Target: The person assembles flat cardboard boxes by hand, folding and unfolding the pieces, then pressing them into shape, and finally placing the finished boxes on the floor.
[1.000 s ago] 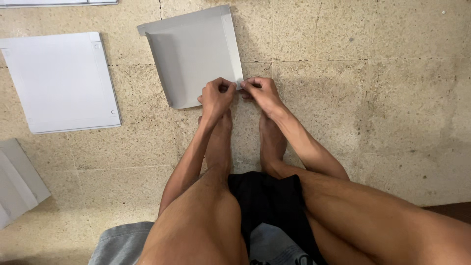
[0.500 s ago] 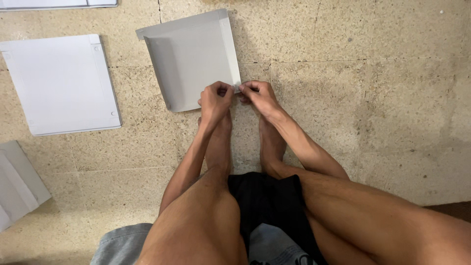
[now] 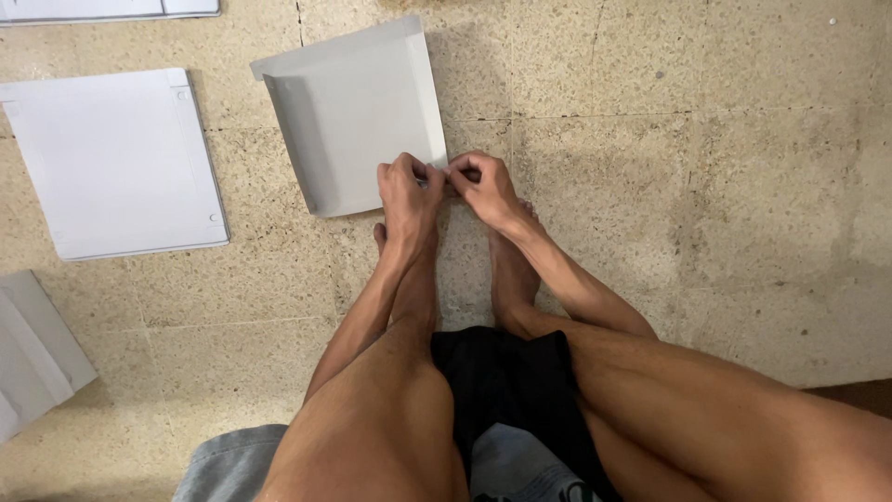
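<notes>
Pinching with both hands, my left hand (image 3: 406, 189) and right hand (image 3: 485, 187) grip the near right corner of the grey folded card (image 3: 358, 116) on the floor; a white sheet (image 3: 116, 163) lies left of it.

A speckled beige stone-tile floor (image 3: 706, 186) with thin grout lines fills the view. On it, to the left, lies a flat white square cardboard panel (image 3: 116, 163) with narrow folded edges. A second white sheet (image 3: 102, 9) shows only as a strip at the top edge. A folded white cardboard piece (image 3: 32, 358) sits at the left border, well apart from the square panel.
</notes>
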